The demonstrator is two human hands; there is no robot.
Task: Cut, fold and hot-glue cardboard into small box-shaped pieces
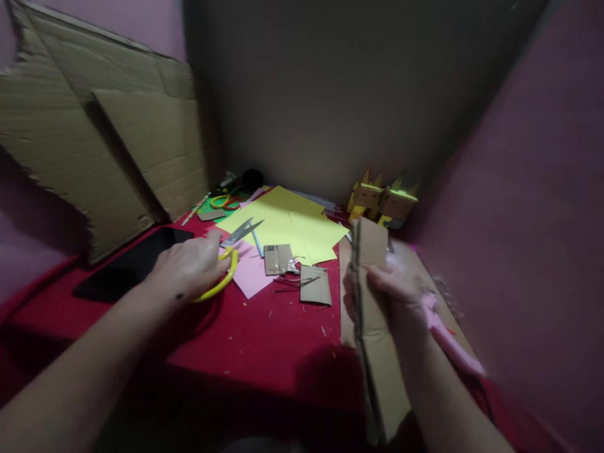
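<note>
2 bare hands are well apart over the red surface point(236, 343). At the left, the left hand point(186, 267) is closed around the handles of the yellow-handled scissors point(221, 287), whose blades are parted and point to the far side. At the right, the right hand point(399, 277) is clamped on a long cardboard strip point(383, 355), its near end at the surface's near edge; blur makes its layers hard to count.

Between the hands are 2 small cardboard squares point(278, 258) point(317, 288), beside pink paper point(250, 280) and yellow paper point(283, 217). A black tablet-like slab point(127, 267) is left of the scissors, and 2 cardboard figures point(367, 198) point(399, 204) are at the far right.

The step in hand looks like handling the strip with the scissors at the ready, no blade touching it. Any cut would call for a steady right grip, the blades brought across to the strip, and fingertips clear of their line.
</note>
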